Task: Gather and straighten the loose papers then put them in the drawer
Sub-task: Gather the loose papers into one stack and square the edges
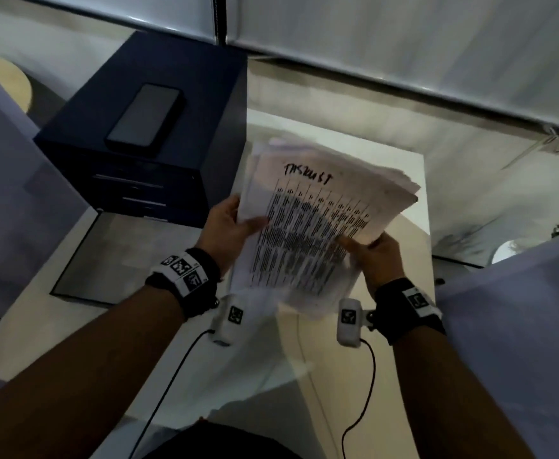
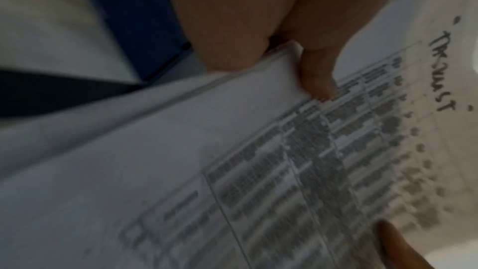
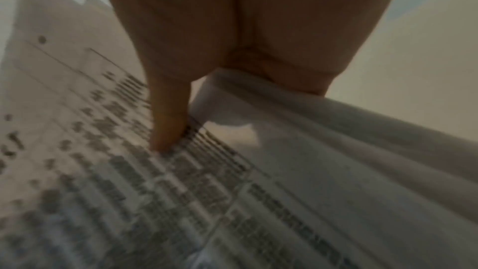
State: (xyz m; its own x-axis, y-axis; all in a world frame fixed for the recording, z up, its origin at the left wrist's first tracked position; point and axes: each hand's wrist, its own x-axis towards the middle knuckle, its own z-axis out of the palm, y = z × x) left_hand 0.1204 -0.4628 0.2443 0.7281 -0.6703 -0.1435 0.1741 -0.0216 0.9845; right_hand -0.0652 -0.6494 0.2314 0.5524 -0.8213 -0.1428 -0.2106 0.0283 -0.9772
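Stack of papers [image 1: 317, 226] held up above the white counter [image 1: 413, 193], tilted, top sheet a printed table with a handwritten heading in black marker; sheet edges fan out unevenly at the stack's 1 o'clock corner, so not squared. Left hand [image 1: 230, 226] grasps the stack's 9 o'clock edge, thumb [image 2: 316, 73] on top of the top sheet, fingers underneath. Right hand [image 1: 375, 256] grasps the 4 o'clock edge, thumb [image 3: 168, 122] pressed on the print, sheets curling up against the palm in the right wrist view. Both wrist views are blurred, print unreadable. Dark blue drawer unit [image 1: 145, 154] stands on the counter at 10 o'clock from the stack, near but apart; two drawer fronts with handles face the person, both closed. Black phone [image 1: 145, 117] lies flat on top of the unit, screen dark. Wrist straps with tag markers and small white cameras hang below both wrists, cables trailing toward 6 o'clock.
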